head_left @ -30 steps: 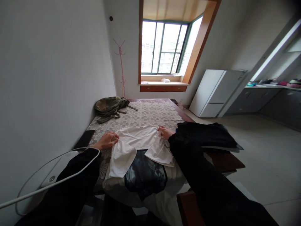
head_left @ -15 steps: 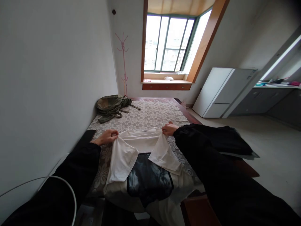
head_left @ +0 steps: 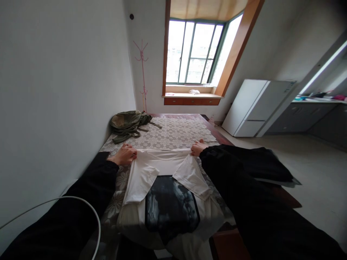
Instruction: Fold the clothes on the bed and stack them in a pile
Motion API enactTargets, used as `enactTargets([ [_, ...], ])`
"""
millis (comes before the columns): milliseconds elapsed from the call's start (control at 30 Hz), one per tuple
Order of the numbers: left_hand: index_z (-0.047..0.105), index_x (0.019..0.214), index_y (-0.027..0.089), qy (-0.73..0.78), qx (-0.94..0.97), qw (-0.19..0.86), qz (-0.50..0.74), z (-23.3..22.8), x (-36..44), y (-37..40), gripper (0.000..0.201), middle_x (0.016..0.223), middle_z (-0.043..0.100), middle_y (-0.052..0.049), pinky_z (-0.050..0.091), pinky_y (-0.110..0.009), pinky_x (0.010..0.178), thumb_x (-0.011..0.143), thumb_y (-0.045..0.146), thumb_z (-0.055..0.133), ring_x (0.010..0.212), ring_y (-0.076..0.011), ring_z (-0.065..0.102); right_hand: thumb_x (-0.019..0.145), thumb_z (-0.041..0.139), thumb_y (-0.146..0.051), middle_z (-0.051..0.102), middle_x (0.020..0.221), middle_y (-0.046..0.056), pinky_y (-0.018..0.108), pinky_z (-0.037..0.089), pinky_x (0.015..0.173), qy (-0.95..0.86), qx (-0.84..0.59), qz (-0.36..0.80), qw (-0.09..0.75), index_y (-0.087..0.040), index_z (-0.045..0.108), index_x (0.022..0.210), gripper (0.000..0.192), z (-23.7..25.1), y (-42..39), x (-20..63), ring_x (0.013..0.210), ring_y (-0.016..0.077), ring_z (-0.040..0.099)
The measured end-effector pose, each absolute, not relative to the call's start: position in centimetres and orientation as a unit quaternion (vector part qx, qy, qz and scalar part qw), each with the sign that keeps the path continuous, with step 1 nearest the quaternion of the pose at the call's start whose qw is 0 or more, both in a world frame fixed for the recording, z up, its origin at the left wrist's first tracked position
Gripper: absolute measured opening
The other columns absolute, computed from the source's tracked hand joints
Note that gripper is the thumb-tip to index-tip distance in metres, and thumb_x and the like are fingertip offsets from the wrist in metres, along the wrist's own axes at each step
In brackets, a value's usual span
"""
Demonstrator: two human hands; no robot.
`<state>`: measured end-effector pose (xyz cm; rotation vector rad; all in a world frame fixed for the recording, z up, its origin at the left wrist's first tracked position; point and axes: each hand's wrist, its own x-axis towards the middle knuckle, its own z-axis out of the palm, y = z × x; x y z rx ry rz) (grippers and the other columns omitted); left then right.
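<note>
Both hands (head_left: pixel 125 155) (head_left: pixel 198 147) apparently gripping, shirt (head_left: pixel 162 173) stretched flatter

- One head-worn view looked forward and down along the table (head_left: pixel 176 133) toward the window (head_left: pixel 195 52).
- It sat close above the white T-shirt (head_left: pixel 162 169), with both sleeved arms reaching in from below.

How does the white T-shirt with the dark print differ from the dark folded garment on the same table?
The white T-shirt with the dark print lies spread flat, sleeves folded in; the dark folded garment is a compact pile. The left hand and right hand grip the T-shirt's shoulders; nothing touches the dark garment. The T-shirt is central, the garment at the right edge. Both rest on the table.
</note>
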<state>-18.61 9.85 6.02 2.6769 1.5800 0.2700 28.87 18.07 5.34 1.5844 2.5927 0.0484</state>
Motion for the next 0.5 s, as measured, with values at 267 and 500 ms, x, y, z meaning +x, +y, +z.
enactTargets([
  [267, 0.071, 0.081, 0.024, 0.555, 0.82, 0.06, 0.128, 4.8, -19.5, 9.7, 0.015, 0.095, 0.075, -0.009, 0.04, -0.041, 0.101, 0.08, 0.034, 0.06, 0.101, -0.0285, 0.064, 0.081, 0.072, -0.048, 0.074, 0.11, 0.01, 0.042, 0.043, 0.1, 0.821, 0.57, -0.002, 0.034, -0.026, 0.078, 0.08, 0.023, 4.0, 17.8, 29.0, 0.114, 0.0304, 0.062],
  [500, 0.07, 0.081, 0.023, 0.622, 0.749, 0.093, 0.207, 3.3, -18.7, 8.8, 0.017, 0.096, 0.074, -0.01, 0.044, -0.038, 0.092, 0.082, 0.036, 0.059, 0.099, -0.0277, 0.065, 0.092, 0.062, -0.053, 0.07, 0.115, 0.012, 0.034, 0.048, 0.089, 0.79, 0.613, -0.014, 0.004, -0.021, 0.077, 0.095, 0.035, 3.1, 16.7, 28.5, 0.112, 0.0274, 0.063],
])
